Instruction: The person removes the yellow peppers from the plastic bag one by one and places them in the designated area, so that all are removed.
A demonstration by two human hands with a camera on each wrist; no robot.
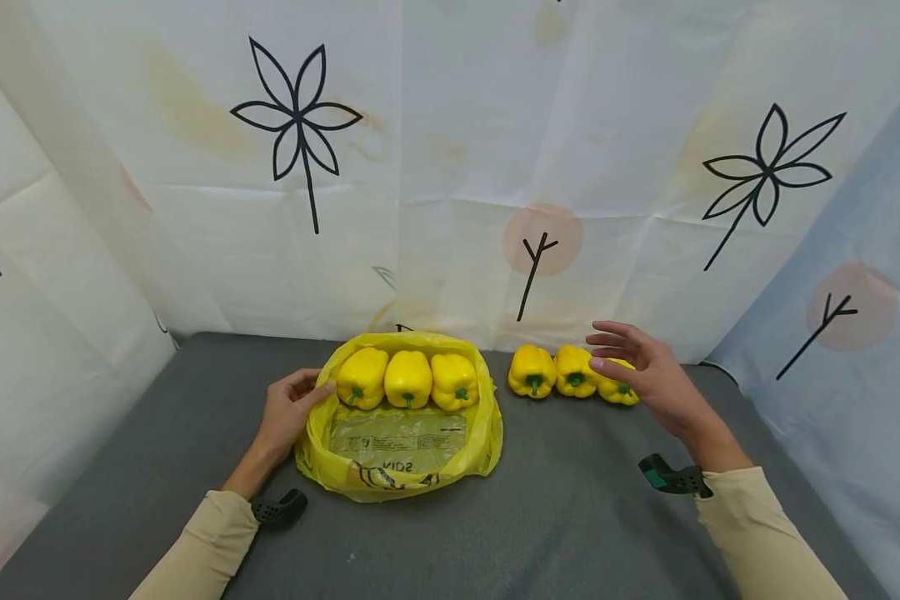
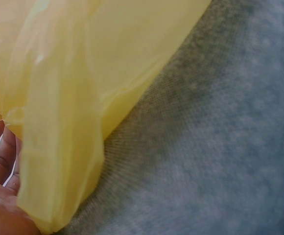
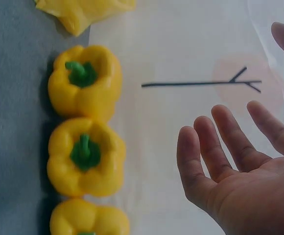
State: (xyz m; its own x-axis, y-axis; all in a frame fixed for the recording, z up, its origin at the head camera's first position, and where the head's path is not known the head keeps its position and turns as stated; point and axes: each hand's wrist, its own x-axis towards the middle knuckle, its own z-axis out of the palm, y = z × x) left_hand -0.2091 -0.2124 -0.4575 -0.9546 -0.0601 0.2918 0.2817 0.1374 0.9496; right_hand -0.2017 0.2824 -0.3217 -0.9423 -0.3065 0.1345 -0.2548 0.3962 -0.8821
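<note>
A yellow plastic bag [image 1: 401,487] lies with its mouth open on the grey table. Inside, along its far side, is a row of three yellow bell peppers [image 1: 408,379]. My left hand [image 1: 288,408] pinches the bag's left rim with thumb and fingers; in the left wrist view the plastic [image 2: 63,147] partly hides the fingers [image 2: 4,156]. To the right of the bag, another three yellow bell peppers [image 1: 531,372] stand in a row. Over the rightmost of them my right hand [image 1: 648,379] hovers with spread, relaxed fingers, holding nothing and partly covering that pepper.
Behind the table [image 1: 555,517] hangs a white cloth [image 1: 450,167] printed with flowers and trees, reaching down to the far edge. More cloth closes off the left and right sides. Each wrist carries a black strap device [image 1: 671,477].
</note>
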